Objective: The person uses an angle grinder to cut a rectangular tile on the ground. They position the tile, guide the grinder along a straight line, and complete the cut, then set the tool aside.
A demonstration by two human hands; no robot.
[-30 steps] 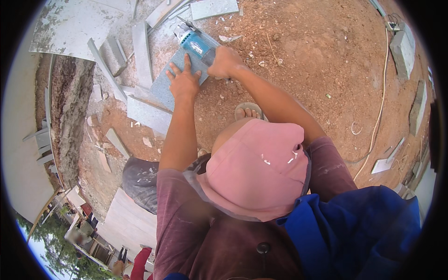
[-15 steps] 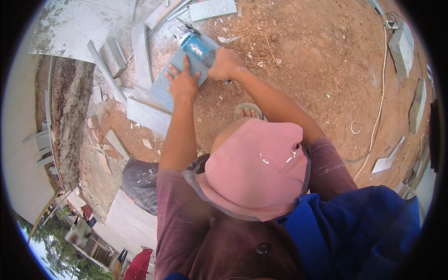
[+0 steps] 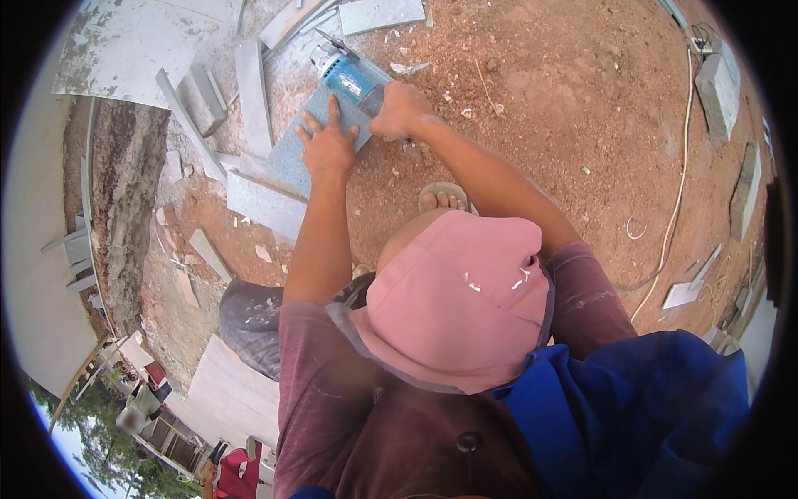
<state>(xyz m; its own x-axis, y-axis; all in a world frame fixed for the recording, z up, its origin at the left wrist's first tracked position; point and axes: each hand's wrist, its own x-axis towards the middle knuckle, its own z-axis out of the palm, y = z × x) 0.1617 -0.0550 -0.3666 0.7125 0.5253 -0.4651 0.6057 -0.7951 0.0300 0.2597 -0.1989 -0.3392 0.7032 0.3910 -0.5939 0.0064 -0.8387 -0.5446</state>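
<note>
My left hand [image 3: 331,148] lies spread on a grey speckled stone tile [image 3: 293,166], fingers apart and pressing on its surface. My right hand [image 3: 403,112] grips a teal power cutter [image 3: 347,81] with a metal head, which rests over the tile's upper part, just beyond my left fingertips. The cutting edge is too small to make out. A pale offcut piece [image 3: 262,204] lies against the tile's lower left side. My sandalled foot [image 3: 440,198] is on the dirt below my hands.
Loose grey strips [image 3: 249,91], a large pale board [image 3: 125,50] and a rough trench edge [image 3: 125,216] lie leftward. A cable [image 3: 680,183] runs along the right, near stone blocks [image 3: 715,91] and a socket strip [image 3: 700,46]. A person in red [image 3: 241,470] is at lower left.
My hands and the cutter have barely moved. At the lower left edge, the person in red has shifted a little.
</note>
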